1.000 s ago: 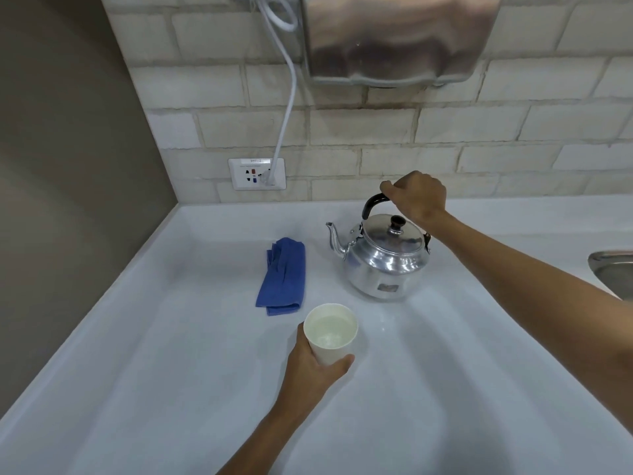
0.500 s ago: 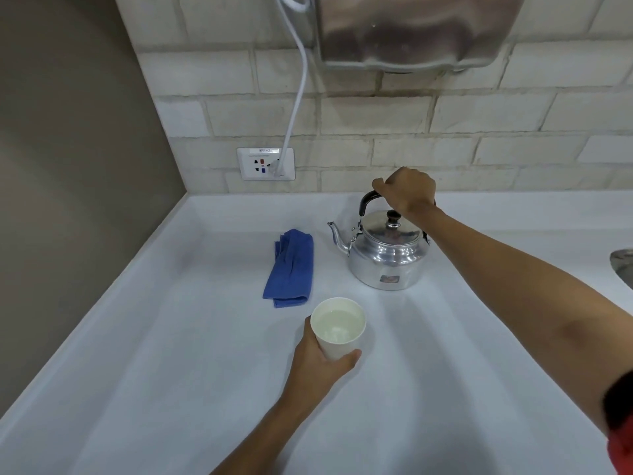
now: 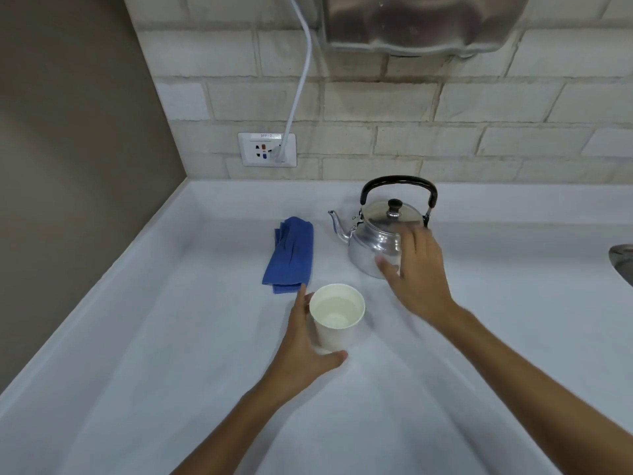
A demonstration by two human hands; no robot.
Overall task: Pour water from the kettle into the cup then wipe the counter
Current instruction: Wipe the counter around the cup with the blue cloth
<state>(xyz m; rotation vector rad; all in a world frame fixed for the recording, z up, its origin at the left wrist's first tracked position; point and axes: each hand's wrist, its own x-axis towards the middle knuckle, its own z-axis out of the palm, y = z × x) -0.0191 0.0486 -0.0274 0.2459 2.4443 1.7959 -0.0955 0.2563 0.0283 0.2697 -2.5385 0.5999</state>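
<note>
A shiny metal kettle (image 3: 380, 234) with a black handle stands upright on the white counter (image 3: 171, 371), spout pointing left. In front of it a white paper cup (image 3: 337, 317) holds water. My left hand (image 3: 305, 347) wraps loosely around the cup's left side and base. My right hand (image 3: 416, 275) hovers in front of the kettle with fingers spread, blurred, holding nothing. A folded blue cloth (image 3: 291, 255) lies left of the kettle, just behind the cup.
A brick wall runs along the back with a socket (image 3: 267, 149) and a white cable (image 3: 301, 77) plugged in. A steel appliance (image 3: 418, 22) hangs above the kettle. A sink rim (image 3: 621, 260) shows at the right edge. A grey wall bounds the left side.
My right hand has let go of the kettle's handle and drawn back towards me, fingers now spread. The kettle stays on the counter. My left hand remains at the cup.
</note>
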